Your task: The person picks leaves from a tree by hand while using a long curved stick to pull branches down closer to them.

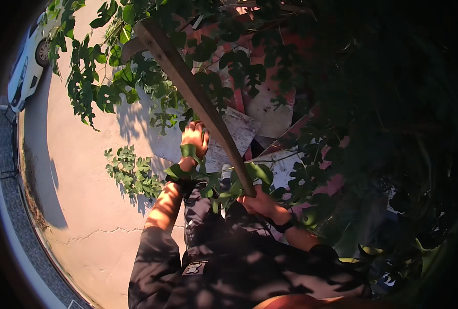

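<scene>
My right hand (262,202) is closed around the lower end of a long, slightly bent wooden handle (198,98). It belongs to a tool that slants up and to the left, with a short curved brown head (134,49) at its far end; the exact kind of tool is unclear. My left hand (195,139) is just left of the handle, its fingers curled among green leaves. What it grips, if anything, is hidden. A leaf (189,150) lies across that hand's wrist, and leafy stems (257,172) cross in front of my body.
Lobed-leaf branches (92,77) hang above and left, with dense dark foliage at right. Flat weathered boards (234,131) and reddish pieces lie beyond my hands. A cracked concrete ground (95,195) spreads left, where a small leafy plant (131,172) and a white car (31,67) are.
</scene>
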The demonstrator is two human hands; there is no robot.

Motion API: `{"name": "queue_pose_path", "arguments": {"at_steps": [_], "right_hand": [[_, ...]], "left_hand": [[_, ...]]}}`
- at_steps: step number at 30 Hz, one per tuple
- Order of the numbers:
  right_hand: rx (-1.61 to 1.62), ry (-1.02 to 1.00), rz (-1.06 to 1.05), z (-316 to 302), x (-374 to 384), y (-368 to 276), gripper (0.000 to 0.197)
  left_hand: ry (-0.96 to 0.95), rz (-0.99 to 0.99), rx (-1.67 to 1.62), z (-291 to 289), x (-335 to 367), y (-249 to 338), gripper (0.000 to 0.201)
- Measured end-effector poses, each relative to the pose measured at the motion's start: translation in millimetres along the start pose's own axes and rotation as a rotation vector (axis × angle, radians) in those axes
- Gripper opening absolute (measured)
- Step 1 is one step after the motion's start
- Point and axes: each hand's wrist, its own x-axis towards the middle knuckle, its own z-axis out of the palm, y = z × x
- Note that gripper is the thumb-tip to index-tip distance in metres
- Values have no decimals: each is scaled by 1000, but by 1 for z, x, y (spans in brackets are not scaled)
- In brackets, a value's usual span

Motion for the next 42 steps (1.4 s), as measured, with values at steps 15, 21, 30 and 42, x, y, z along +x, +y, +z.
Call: {"name": "queue_pose_path", "arguments": {"at_steps": [15,21,30,42], "right_hand": [[384,402,-354,-66,7,27,21],[38,834,-418,-56,6,-8,19],[-122,1045,-375,-85,0,-48,34],[-484,1052,-799,-85,43,-316,48]], "left_hand": [[281,318,-58,25,191,-19,40],[258,413,-67,64,281,-23,41],[43,445,-95,91,301,10,31],[-129,202,-352,71,320,-34,32]]}}
